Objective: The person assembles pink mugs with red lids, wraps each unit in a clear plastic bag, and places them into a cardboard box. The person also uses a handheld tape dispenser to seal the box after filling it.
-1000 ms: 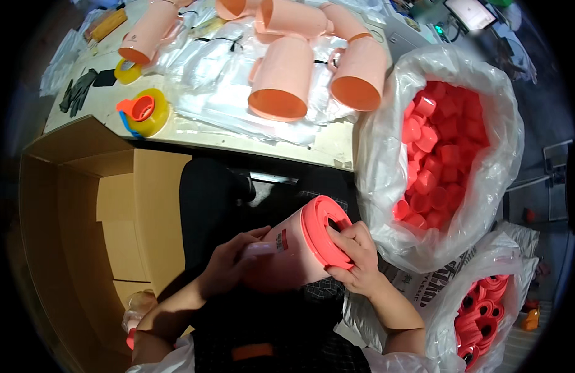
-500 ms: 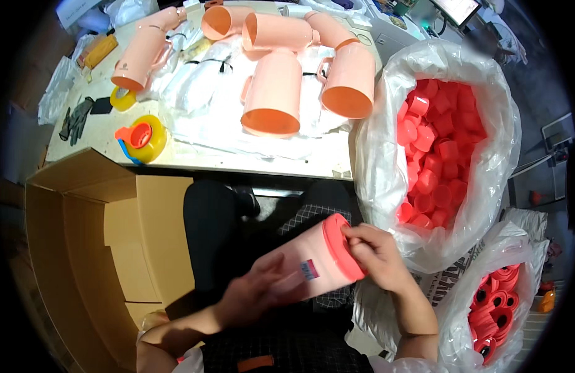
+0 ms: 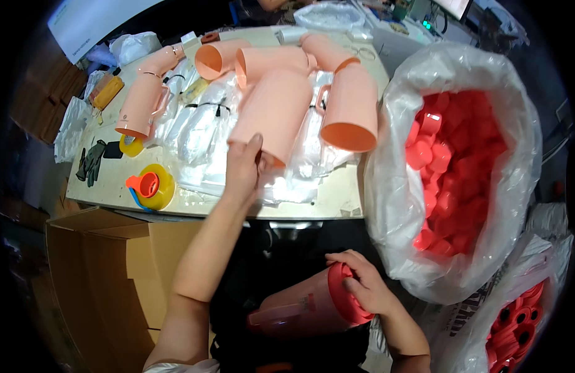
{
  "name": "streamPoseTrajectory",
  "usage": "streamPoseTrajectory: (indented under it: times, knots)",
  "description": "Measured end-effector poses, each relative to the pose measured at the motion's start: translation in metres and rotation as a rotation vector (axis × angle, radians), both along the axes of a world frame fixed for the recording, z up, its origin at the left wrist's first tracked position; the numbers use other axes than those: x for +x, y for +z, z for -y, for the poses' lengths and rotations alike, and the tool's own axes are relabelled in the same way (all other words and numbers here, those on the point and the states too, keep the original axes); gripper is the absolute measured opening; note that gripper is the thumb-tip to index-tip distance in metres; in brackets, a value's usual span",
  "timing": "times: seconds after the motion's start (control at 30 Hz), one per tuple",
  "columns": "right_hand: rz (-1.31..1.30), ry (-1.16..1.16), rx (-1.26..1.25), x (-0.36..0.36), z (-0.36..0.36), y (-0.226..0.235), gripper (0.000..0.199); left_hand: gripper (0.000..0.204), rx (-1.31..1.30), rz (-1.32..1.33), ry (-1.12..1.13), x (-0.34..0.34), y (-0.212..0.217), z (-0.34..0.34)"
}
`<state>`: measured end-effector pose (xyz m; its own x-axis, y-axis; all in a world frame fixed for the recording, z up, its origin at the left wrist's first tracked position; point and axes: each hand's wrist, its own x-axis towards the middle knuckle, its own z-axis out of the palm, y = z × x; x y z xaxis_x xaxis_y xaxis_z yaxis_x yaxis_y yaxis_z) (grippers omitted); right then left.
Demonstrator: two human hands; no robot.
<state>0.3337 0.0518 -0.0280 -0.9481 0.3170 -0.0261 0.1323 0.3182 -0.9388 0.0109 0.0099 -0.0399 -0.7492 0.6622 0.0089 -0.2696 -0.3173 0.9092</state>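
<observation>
My left hand [image 3: 245,168] reaches onto the table and grips the rim of a peach jug shell [image 3: 278,109], thumb on its outer wall and the other fingers partly hidden by it. The shell is tilted, its mouth toward me. Over my lap, my right hand [image 3: 365,283] is closed on the red lid end of a translucent pink jug [image 3: 306,304], which lies on its side with a small label on its wall. Beside the gripped shell stands another peach jug shell [image 3: 349,112] with its orange inside showing.
More peach shells [image 3: 141,105] lie on the worktable [image 3: 324,205] among clear plastic bags [image 3: 203,133]. A yellow tape roll [image 3: 158,186] and dark gloves [image 3: 91,163] are at left. An open carton [image 3: 107,267] stands lower left. White sacks of red caps [image 3: 452,168] and red lids [image 3: 517,320] stand right.
My left hand has let go of the pink jug and moved up to the table, taking hold of the middle peach shell. My right hand still holds the pink jug, now lower. The view has shifted.
</observation>
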Motion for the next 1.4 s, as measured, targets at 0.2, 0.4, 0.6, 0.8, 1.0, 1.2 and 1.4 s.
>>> streamPoseTrajectory:
  times: [0.2, 0.4, 0.6, 0.8, 1.0, 1.2, 1.4]
  knots:
    - [0.007, 0.047, -0.088, -0.015, -0.014, 0.001, 0.040, 0.014, -0.518, -0.601, 0.236, -0.037, -0.024, -0.004]
    - [0.070, 0.075, -0.518, -0.045, -0.041, -0.012, 0.028, 0.007, -0.710, -1.180, -0.084, -0.016, -0.092, 0.033]
    - [-0.056, -0.078, -0.765, -0.091, -0.049, -0.045, 0.018, 0.016, -0.701, -1.047, 0.029, -0.038, -0.090, 0.017]
    - [-0.102, -0.221, -0.663, -0.100, -0.032, -0.055, 0.003, 0.017, -0.406, -0.354, 0.028, -0.009, -0.083, 0.010]
    - [-0.131, -0.233, -0.652, -0.090, -0.030, -0.060, 0.001, 0.013, -0.688, -1.111, -0.072, -0.023, -0.088, 0.020]
    - [-0.240, -0.356, -0.511, -0.100, -0.027, -0.071, 0.010, 0.025, -0.353, -0.124, -0.252, 0.011, -0.037, 0.009]
    - [-0.413, -0.463, -0.425, -0.089, -0.029, -0.072, 0.011, 0.025, 0.005, 0.278, -0.305, 0.090, -0.016, 0.045]
